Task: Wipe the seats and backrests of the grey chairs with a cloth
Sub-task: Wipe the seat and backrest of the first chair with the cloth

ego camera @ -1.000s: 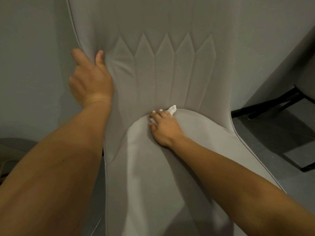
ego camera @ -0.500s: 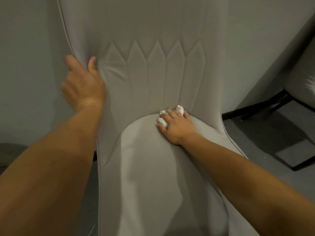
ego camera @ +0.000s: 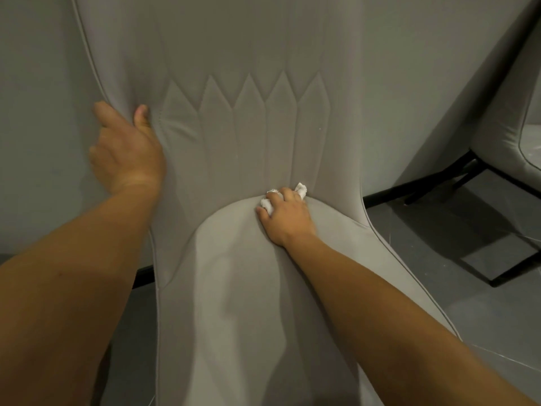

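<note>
**Seat–backrest seam under wipe, chair braced**

The right hand (ego camera: 285, 219) has its fingers curled round a bunched white cloth (ego camera: 270, 202), pressing it into the seam where the seat (ego camera: 234, 288) meets the backrest (ego camera: 248, 68). The cloth sits at the far end of the seat, right of centre; one tuft shows beyond the knuckles, the remainder is hidden under the hand. The wad is judged to be held tight so it can be driven into the crease, where dirt would collect.

The left hand (ego camera: 127, 150) clasps the left edge of the backrest — thumb on the front face, fingers wrapped behind and out of sight. This grip appears intended to steady the chair against the push of the wiping hand.

Count: two hands, both engaged; one cloth; two grey chairs in view — the one being wiped and a second chair (ego camera: 506, 136) at far right, partly cropped, on dark legs (ego camera: 445, 177). Whether more chairs stand beyond the frame cannot be told.
</note>
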A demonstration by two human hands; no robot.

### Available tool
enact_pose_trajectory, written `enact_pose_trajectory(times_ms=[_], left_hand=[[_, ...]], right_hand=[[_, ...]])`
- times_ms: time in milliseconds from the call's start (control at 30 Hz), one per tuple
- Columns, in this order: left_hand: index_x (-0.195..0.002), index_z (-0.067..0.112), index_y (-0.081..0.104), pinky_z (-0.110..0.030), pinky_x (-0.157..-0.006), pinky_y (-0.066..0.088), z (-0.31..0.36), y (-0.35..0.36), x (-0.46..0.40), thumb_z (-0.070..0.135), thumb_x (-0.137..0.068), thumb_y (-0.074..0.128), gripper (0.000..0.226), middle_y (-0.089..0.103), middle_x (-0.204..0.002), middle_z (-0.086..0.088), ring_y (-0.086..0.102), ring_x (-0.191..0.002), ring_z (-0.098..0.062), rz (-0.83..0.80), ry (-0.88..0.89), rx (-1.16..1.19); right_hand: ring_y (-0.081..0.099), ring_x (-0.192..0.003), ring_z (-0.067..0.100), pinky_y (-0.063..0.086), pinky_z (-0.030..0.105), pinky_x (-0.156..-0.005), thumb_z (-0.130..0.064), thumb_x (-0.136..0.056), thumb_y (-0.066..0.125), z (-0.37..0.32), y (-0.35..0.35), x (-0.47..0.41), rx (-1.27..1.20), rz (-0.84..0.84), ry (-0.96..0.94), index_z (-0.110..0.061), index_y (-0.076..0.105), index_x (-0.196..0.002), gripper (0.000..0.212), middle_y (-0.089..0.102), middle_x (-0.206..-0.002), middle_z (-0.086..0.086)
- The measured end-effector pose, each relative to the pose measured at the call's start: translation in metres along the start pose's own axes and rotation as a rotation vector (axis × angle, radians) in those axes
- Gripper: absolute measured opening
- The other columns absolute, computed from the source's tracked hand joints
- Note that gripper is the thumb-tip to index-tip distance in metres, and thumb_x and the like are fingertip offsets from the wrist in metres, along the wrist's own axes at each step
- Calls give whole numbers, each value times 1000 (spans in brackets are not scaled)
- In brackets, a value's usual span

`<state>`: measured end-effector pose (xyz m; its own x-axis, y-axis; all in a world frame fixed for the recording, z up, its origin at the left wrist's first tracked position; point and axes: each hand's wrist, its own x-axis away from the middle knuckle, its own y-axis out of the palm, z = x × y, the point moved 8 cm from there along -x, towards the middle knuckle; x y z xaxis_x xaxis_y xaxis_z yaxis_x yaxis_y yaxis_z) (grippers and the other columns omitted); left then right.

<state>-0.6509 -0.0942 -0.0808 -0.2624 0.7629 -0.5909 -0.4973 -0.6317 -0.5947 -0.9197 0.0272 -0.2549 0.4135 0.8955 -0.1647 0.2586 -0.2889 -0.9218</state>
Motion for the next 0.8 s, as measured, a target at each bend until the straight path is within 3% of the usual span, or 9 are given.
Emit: enact_pose_trajectory(times_ms=[267, 400, 500, 567, 700, 800], left_hand=[[-128, 0, 34, -54, -73, 42, 5, -6, 5, 57, -97, 34, 65, 58, -108, -34, 55, -94, -55, -150, 6, -29], [-146, 1, 15, -56, -83, 41, 5, -7, 8, 64, -93, 34, 85, 52, -125, -32, 53, -105, -51, -261, 11, -50], [-149, 4, 9, -55, -95, 38, -3, -8, 20, 71, -88, 37, 95, 42, -140, -27, 46, -120, -46, -380, 7, -41], [-147, 1, 15, -54, -100, 37, -7, -14, 37, 69, -88, 43, 94, 36, -143, -24, 41, -125, -42, -467, 17, -71], [-124, -2, 41, -52, -90, 41, -11, -36, 70, 58, -93, 43, 67, 48, -125, -28, 48, -112, -45, -610, 27, -224], [-123, -1, 46, -46, -89, 42, -15, -50, 99, 55, -97, 35, 63, 54, -122, -28, 52, -110, -44, -895, -20, -380]], right_hand=[[36, -134, 30, 18, 45, -118, -50, -100, 38, -4, -1, 3, 44, -65, -30, -18, 51, -137, 51, 47, -137, 9], [33, -136, 34, 16, 48, -119, -49, -100, 37, -14, -3, 16, 84, -137, -44, -16, 49, -136, 51, 46, -136, 13], [34, -135, 36, 21, 48, -114, -50, -100, 38, -16, -9, 34, 99, -209, -34, -16, 48, -136, 50, 46, -135, 14], [33, -135, 37, 23, 48, -113, -49, -100, 37, -15, -14, 49, 97, -279, -6, -17, 48, -135, 49, 45, -136, 14], [29, -140, 39, 18, 49, -118, -46, -101, 32, -16, -35, 74, 97, -413, 57, -17, 47, -138, 49, 44, -139, 16], [34, -134, 40, 26, 50, -112, -47, -100, 35, -15, -70, 92, 127, -472, 79, -18, 48, -136, 48, 46, -135, 16]])
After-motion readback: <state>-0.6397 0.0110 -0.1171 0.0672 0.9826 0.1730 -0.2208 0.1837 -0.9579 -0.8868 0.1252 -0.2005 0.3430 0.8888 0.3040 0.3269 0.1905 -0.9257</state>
